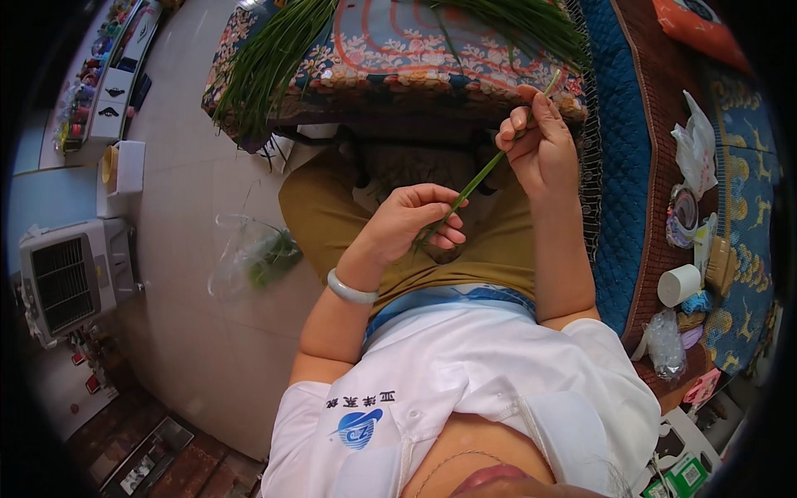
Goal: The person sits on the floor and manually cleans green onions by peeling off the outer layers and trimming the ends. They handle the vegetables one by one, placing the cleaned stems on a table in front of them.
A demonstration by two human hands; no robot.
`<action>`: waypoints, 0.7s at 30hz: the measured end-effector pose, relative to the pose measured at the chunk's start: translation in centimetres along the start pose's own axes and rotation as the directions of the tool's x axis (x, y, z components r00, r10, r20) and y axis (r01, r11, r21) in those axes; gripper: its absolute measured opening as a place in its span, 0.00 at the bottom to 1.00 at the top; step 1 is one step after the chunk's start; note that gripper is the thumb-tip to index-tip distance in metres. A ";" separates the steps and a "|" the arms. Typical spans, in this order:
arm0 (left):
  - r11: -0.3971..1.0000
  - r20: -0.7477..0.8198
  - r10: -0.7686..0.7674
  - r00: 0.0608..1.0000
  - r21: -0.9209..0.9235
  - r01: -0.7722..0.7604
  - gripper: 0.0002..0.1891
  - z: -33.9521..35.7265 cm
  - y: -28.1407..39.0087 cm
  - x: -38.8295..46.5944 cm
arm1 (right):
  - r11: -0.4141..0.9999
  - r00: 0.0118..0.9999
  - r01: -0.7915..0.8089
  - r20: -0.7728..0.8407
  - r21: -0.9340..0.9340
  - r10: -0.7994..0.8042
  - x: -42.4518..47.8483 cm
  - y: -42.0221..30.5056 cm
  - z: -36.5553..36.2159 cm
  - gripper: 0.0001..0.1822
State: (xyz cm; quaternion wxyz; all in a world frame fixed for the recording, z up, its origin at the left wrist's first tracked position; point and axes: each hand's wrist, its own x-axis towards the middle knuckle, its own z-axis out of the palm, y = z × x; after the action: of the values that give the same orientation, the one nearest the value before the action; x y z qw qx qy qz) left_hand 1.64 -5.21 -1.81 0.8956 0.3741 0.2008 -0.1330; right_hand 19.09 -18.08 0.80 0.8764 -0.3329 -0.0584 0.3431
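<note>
A thin bunch of garlic chives (482,176) slants between my two hands above my lap. Its pale end points up to the right. My left hand (426,218), with a pale bangle on the wrist, grips the lower leafy part between thumb and fingers. Higher up, my right hand (538,140) pinches the chives near the pale end, close to the table's front edge. On the table's flowered cloth (398,56) lie a large heap of long green chives (274,68) at the left and another heap (529,25) at the right.
A clear plastic bag with greens (268,258) lies on the tiled floor (187,205) to my left. Green scraps lie below the table. At right, a blue quilted cover (616,155) borders a seat holding a white paper roll (679,285) and plastic bag (694,146). An air cooler (68,280) stands far left.
</note>
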 end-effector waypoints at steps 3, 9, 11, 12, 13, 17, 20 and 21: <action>0.992 -0.060 0.123 0.991 0.026 -0.121 0.09 -0.5 -1.2 0.4 | 0.998 0.998 0.054 0.018 0.030 -0.055 0.1 -0.3 -0.3 0.14; 0.996 -0.020 0.068 0.997 -0.058 -0.069 0.11 -0.5 -1.3 -0.7 | 0.985 0.984 0.170 -0.049 0.033 -0.169 0.9 -2.0 -1.5 0.13; 0.997 -0.004 0.059 0.998 -0.055 -0.059 0.11 -1.0 -1.8 -1.2 | 0.979 0.979 0.198 -0.051 0.045 -0.196 1.1 -2.6 -2.3 0.13; 0.997 0.004 0.059 0.998 -0.050 -0.059 0.12 -1.2 -2.0 -1.3 | 0.977 0.975 0.211 -0.073 0.038 -0.208 1.2 -2.8 -2.5 0.13; 0.998 0.001 0.066 0.998 -0.021 -0.066 0.12 -1.4 -2.0 -1.5 | 0.976 0.974 0.215 -0.077 0.047 -0.211 1.3 -3.0 -2.8 0.13; 0.985 -0.029 0.078 0.996 0.155 -0.073 0.13 -1.6 -2.3 -1.9 | 0.968 0.969 0.240 -0.076 0.069 -0.235 1.7 -3.9 -3.5 0.12; 0.966 -0.012 0.074 0.997 0.251 -0.069 0.13 -1.5 -2.2 -2.0 | 0.963 0.962 0.262 -0.097 0.057 -0.256 1.9 -4.3 -3.5 0.12; 0.965 -0.060 0.193 0.979 0.191 -0.179 0.11 -1.0 -2.7 -1.9 | 0.964 0.963 0.262 -0.082 0.054 -0.257 2.0 -4.1 -3.3 0.12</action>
State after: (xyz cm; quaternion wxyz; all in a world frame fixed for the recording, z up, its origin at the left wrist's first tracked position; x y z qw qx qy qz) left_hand -1.32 -6.20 -3.26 0.8570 0.4776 0.1866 -0.0515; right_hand 23.98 -20.86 0.62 0.9255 -0.3068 -0.0577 0.2144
